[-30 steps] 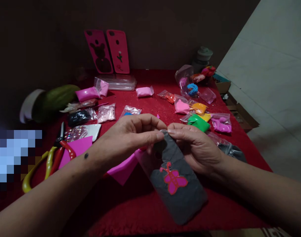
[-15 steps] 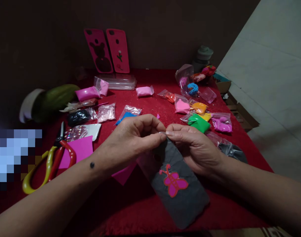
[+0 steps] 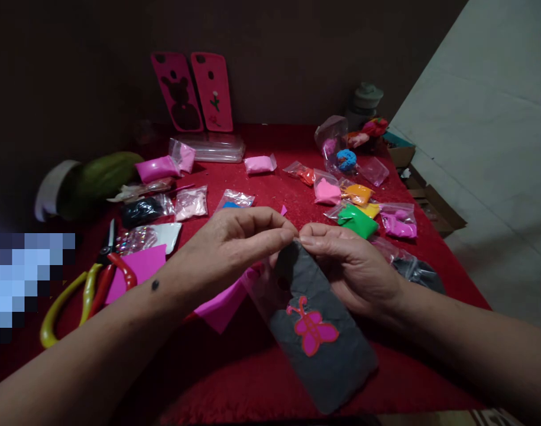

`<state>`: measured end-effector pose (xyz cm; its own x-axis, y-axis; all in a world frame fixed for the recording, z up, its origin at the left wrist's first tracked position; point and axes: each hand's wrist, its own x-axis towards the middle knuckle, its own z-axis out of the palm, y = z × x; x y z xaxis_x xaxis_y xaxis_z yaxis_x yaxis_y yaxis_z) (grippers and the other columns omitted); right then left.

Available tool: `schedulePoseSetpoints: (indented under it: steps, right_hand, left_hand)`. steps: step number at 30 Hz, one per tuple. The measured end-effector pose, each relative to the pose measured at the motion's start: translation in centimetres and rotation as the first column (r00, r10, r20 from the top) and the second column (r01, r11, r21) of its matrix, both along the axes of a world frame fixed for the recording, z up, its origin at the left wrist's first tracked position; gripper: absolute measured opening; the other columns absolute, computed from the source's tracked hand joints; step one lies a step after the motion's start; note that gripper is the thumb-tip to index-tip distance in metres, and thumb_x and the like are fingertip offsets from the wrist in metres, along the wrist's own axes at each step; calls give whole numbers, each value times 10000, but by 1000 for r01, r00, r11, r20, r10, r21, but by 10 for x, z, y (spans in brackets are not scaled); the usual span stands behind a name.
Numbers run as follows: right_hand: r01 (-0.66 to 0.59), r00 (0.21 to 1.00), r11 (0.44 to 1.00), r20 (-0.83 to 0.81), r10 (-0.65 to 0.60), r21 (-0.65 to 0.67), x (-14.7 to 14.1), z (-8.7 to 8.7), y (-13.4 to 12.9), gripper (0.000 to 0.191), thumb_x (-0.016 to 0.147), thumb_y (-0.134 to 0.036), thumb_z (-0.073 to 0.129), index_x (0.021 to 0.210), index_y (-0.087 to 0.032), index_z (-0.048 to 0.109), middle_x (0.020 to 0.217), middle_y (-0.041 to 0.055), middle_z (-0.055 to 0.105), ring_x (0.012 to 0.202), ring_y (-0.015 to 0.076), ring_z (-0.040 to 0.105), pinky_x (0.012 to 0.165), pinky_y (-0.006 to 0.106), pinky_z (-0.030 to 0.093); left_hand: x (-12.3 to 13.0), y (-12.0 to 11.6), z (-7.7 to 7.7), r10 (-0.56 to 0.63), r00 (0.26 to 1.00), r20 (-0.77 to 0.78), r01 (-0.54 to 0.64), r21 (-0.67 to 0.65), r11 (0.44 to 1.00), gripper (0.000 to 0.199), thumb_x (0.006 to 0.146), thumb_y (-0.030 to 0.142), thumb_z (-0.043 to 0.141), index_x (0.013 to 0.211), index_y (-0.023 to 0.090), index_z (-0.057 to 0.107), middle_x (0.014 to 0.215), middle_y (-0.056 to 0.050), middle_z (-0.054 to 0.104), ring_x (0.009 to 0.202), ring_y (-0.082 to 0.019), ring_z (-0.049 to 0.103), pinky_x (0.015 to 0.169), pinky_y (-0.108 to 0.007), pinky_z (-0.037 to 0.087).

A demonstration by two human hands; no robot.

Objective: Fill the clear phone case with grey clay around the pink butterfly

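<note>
A phone case [image 3: 327, 378] tilts toward me above the red cloth, coated in wrinkled dark grey clay up to its upper left, where a bare clear part shows. On the clay sits a pink butterfly [image 3: 313, 331] with a red outline. My right hand [image 3: 359, 266] grips the case along its upper right edge, thumb in front and fingers behind. At the top corner my left hand [image 3: 243, 236] pinches with thumb and forefinger; its fingertips meet the case's edge and the right fingertips. Whether a bit of clay lies between them is hidden. A small black dot [image 3: 155, 285] sticks to my left wrist.
Yellow-and-red-handled scissors [image 3: 90, 290] lie left, near a pink sheet [image 3: 141, 269]. Several clay packets, among them a green one [image 3: 359, 220] and a black one [image 3: 141, 210], lie around the red cloth [image 3: 261, 204]. Two pink phone cases [image 3: 213, 89] lean on the wall.
My left hand has shifted slightly left and its thumb has lifted a little, uncovering more of the case's upper left and its hole. The right hand keeps its place.
</note>
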<state>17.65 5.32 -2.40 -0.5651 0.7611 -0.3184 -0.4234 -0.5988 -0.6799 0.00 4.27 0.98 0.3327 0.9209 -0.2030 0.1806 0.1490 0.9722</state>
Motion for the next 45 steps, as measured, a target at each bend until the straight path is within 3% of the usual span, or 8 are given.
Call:
schedulePoseSetpoints:
  steps: [3,11,17,23,30,45]
  right_hand:
    - [2,999,1000,-36,-2,-2,0,1,1,133,692,-145,733,612,-130,628,583,3,619,522,95,550,545,207,426]
    - [-2,1000,1000,5,2,-8,1,-1,1,154,676,-182,757,627,-136,618,572,1,614,515,105,554,541,219,436]
    - [7,1000,1000,15,-7,9,0,-1,1,183,670,-196,772,631,-138,603,576,-7,596,515,96,536,543,214,418]
    - [-7,1000,1000,15,7,-2,0,-4,1,217,665,-205,786,629,-144,582,570,-19,565,526,92,513,538,205,404]
    - [-4,1000,1000,-10,4,-10,1,-1,1,164,688,-179,761,641,-134,610,601,0,608,542,99,549,566,218,439]
    - [-6,1000,1000,4,6,-6,2,-3,0,147,687,-186,754,651,-130,622,603,8,630,538,99,565,566,214,446]
  left_hand:
    - [-2,2,-2,2,999,51,1,-60,998,85,829,261,656,858,189,690,747,4,666,679,-120,610,653,-226,497]
    - [6,3,-6,54,998,41,-52,-44,998,52,801,220,677,790,170,667,656,19,638,585,-96,571,570,-200,466]
    - [6,1,-4,62,993,100,-54,-81,995,114,778,249,719,817,161,657,690,18,643,625,-101,581,600,-209,480]
    - [14,-2,-2,163,981,100,-156,-80,985,81,738,151,720,748,141,640,636,35,615,582,-81,561,556,-179,459]
    - [-2,4,-12,20,985,173,7,-150,989,113,816,298,694,867,197,699,730,-1,674,662,-126,627,649,-238,501]
    - [4,4,-10,59,995,84,-51,-99,994,104,817,265,682,809,162,671,662,14,635,597,-96,576,588,-201,473]
